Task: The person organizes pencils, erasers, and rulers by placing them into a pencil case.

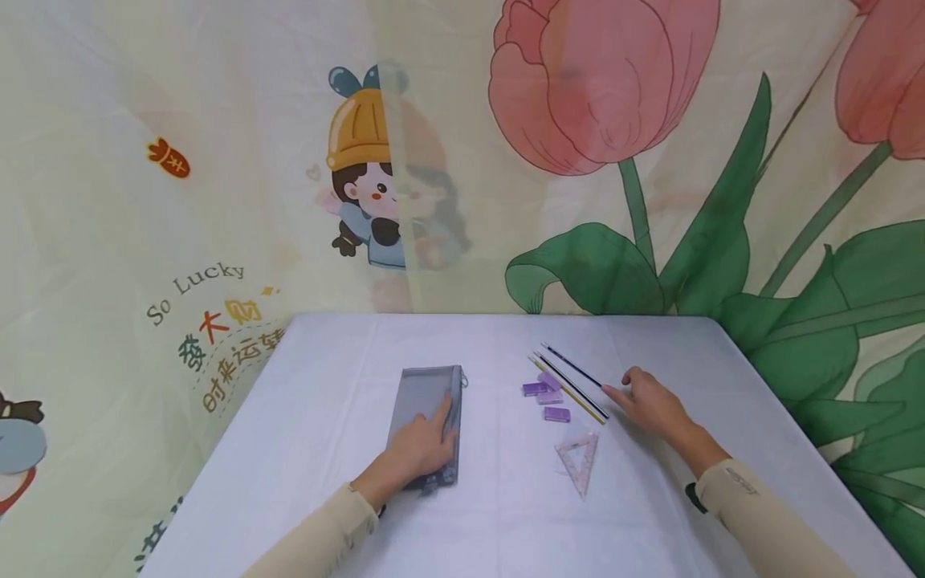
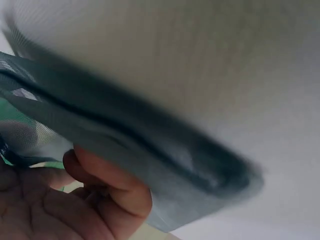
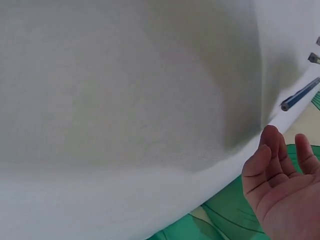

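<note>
Left hand [image 1: 419, 445] is on the grey mesh pouch [image 1: 426, 393], index finger stretched out, can't really tell if it's pinching. Right hand's [image 1: 650, 405] empty, fingers loosely bent beside a dark pencil [image 1: 571, 364]. In between: purple blocks [image 1: 557, 414], pink triangle ruler [image 1: 591, 459].

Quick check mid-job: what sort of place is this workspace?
Probably an indoor tabletop set up for filming or practice, though the wider room is hidden: a white-covered table stands before a tulip-print fabric backdrop, with a grey mesh pencil case and pencils on it.
</note>
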Action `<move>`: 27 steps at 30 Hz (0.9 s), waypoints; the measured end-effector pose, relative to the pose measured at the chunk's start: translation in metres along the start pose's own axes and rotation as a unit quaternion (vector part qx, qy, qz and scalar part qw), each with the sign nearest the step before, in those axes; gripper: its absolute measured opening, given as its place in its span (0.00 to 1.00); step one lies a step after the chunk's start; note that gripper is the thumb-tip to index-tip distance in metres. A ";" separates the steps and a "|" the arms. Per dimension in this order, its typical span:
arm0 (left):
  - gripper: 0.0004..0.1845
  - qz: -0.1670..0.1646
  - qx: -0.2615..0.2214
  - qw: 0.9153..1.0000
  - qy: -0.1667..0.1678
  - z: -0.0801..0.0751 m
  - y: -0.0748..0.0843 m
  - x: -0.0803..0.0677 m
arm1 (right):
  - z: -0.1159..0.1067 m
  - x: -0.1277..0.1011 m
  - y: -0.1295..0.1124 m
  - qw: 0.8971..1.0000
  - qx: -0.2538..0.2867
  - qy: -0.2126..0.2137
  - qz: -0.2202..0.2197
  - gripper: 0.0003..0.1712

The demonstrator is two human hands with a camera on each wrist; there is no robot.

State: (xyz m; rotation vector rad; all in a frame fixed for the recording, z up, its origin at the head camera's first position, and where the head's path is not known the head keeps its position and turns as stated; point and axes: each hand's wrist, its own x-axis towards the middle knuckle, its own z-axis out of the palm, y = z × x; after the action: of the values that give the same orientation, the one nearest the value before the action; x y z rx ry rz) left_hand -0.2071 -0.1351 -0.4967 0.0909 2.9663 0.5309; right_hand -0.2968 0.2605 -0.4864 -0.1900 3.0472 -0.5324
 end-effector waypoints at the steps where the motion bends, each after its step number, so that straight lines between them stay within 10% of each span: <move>1: 0.33 -0.002 -0.014 1.000 -0.009 -0.002 -0.001 0.001 | 0.001 0.002 0.000 1.000 -0.005 -0.004 0.001 0.36; 27: 0.28 0.034 -0.158 0.983 -0.084 -0.018 -0.021 0.009 | 0.023 0.022 0.006 0.990 -0.132 -0.036 -0.043 0.25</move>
State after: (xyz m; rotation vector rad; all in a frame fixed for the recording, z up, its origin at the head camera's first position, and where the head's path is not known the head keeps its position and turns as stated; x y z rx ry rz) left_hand -0.2194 -0.1603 -0.4886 0.1962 2.6861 0.9437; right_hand -0.3176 0.2556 -0.5101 -0.3429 3.0375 -0.1188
